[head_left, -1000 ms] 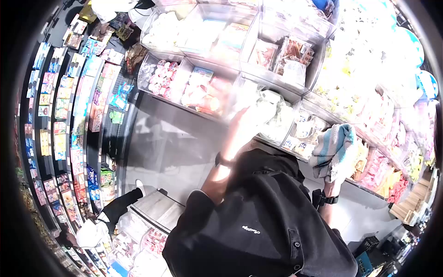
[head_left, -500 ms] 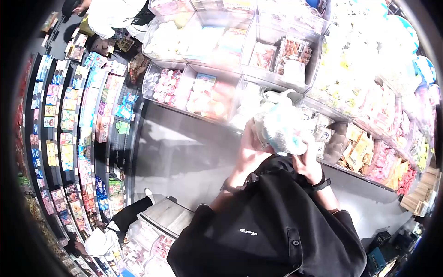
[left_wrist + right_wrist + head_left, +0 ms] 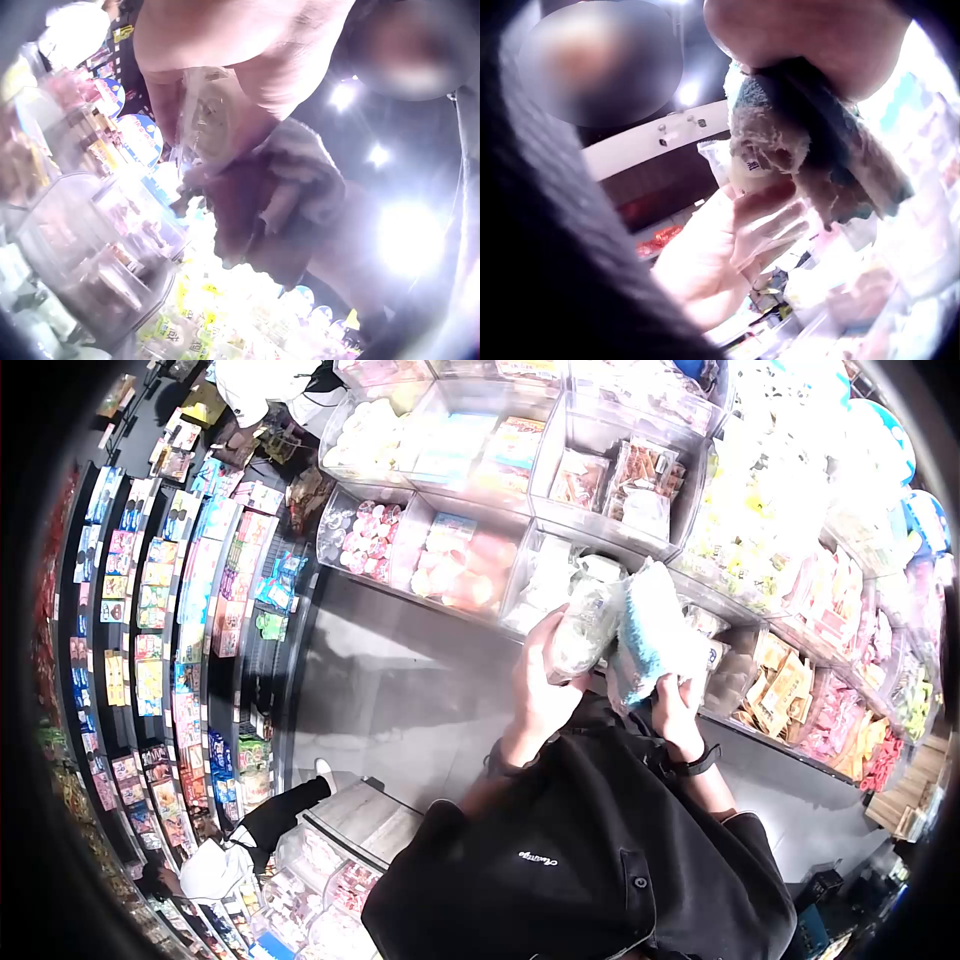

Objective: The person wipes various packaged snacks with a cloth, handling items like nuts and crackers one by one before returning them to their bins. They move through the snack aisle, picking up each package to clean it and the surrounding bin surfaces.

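Observation:
In the head view my left hand (image 3: 543, 685) grips a clear plastic packet (image 3: 590, 615) with pale contents, held above the front bins. Close on its right, a blue and white fluffy cloth (image 3: 642, 630) is pinched by my right hand (image 3: 680, 710). The left wrist view has the left hand (image 3: 240, 45) at the top, curled round the clear packet (image 3: 210, 120), the cloth (image 3: 262, 202) behind. From the right wrist, the right hand (image 3: 817, 37) holds the bunched cloth (image 3: 825, 150), its folds hanging down; the packet (image 3: 754, 176) in the left hand shows beyond.
Clear divided bins (image 3: 450, 605) of wrapped goods stretch across the front, with brown packets (image 3: 775, 680) at the right. Shelves of colourful packages (image 3: 150, 630) curve along the left. Two other people stand at the upper left and lower left. Grey floor (image 3: 390, 680) lies between.
My right hand has brought the cloth from the right to beside the left hand. The left hand has lifted the packet from the bins, and cloth and packet are now slightly apart.

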Tool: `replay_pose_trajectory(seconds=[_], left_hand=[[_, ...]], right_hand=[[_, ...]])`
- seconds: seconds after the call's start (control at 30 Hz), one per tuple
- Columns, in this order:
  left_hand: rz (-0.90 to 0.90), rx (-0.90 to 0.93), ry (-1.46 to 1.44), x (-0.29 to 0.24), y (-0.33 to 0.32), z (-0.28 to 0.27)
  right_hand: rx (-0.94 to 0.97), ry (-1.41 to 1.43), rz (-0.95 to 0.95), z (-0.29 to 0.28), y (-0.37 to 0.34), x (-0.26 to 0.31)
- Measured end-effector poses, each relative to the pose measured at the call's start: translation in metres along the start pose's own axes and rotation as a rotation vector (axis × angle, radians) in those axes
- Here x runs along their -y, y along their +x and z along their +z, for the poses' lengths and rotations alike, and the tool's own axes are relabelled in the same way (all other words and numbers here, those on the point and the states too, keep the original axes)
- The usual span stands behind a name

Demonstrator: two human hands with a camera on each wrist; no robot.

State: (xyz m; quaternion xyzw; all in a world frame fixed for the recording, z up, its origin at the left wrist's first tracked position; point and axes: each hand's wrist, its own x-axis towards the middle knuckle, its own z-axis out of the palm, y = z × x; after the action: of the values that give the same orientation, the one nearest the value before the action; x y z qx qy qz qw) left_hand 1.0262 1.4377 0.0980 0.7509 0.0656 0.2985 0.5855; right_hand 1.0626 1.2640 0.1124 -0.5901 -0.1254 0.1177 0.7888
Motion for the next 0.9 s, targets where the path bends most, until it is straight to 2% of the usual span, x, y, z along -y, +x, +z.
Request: replay_pose_trajectory(seconds=[0.07,0.1,0.13,0.17,0.23,0.27,0.3,0.37,0.4,0.43,0.5,0.53,0.6,0.63,0.67,0.7,0.77,0.8,0.83,0.9], left_hand=[[0.088,0.057,0.083,-0.001,0.002,-0.002],[0.015,0.083,-0.102,0.007,-0.002,-0.002],[-0.062,0.095,-0.286,0.008,-0.001,-0.002],[-0.204,0.070,-0.488,0.000,-0.007,0.001],[-0.314,0.094,-0.619,-0.006,-0.006,0.003],[-0.281,0.142,-0.548,-0.001,-0.006,0.002],[-0.249,0.188,-0.477,0.004,-0.007,-0.001],[-0.188,0.282,-0.334,0.014,-0.008,-0.006],[-0.158,0.327,-0.263,0.015,-0.008,-0.009],[0.100,0.251,0.014,0.008,0.008,-0.014],[-0.153,0.216,-0.334,-0.015,0.015,-0.011],[-0.158,0.208,-0.331,-0.013,0.013,-0.014],[-0.168,0.192,-0.326,-0.011,0.012,-0.018],[-0.206,0.150,-0.498,-0.013,0.012,-0.017],[-0.239,0.103,-0.670,-0.017,0.013,-0.015],[-0.216,0.131,-0.547,-0.016,0.016,-0.018],[-0.320,0.081,-0.621,-0.012,0.010,-0.023],[-0.336,0.042,-0.621,-0.006,0.007,-0.023],[-0.322,0.079,-0.627,0.002,0.005,-0.025],[-0.292,0.152,-0.636,0.014,0.005,-0.029]], right_hand=[[0.160,-0.319,-0.234,0.012,0.009,0.018],[0.300,-0.533,-0.416,0.021,0.022,0.030],[0.367,-0.535,-0.641,0.027,0.030,0.033],[0.453,-0.720,-0.692,0.028,0.029,0.040],[0.574,-0.882,-0.844,0.028,0.029,0.043],[0.570,-0.928,-0.907,0.031,0.030,0.044],[0.598,-0.924,-0.849,0.028,0.032,0.040],[0.606,-0.767,-0.558,0.024,0.038,0.037],[0.492,-0.637,-0.553,0.020,0.037,0.024],[0.440,-0.553,-0.515,0.019,0.039,0.022],[0.402,-0.289,-0.454,0.019,0.040,0.011],[0.402,-0.187,-0.325,0.012,0.031,0.001],[0.321,-0.184,-0.231,0.006,0.027,-0.008],[0.294,-0.191,-0.197,0.002,0.026,-0.012],[0.279,-0.143,-0.059,-0.007,0.023,-0.020],[0.263,-0.047,0.044,-0.007,0.023,-0.017],[0.200,0.153,0.245,-0.007,0.023,-0.010],[0.212,0.204,0.302,-0.012,0.022,-0.013],[0.223,0.255,0.361,-0.018,0.022,-0.016],[0.199,0.273,0.333,-0.020,0.025,-0.019]])
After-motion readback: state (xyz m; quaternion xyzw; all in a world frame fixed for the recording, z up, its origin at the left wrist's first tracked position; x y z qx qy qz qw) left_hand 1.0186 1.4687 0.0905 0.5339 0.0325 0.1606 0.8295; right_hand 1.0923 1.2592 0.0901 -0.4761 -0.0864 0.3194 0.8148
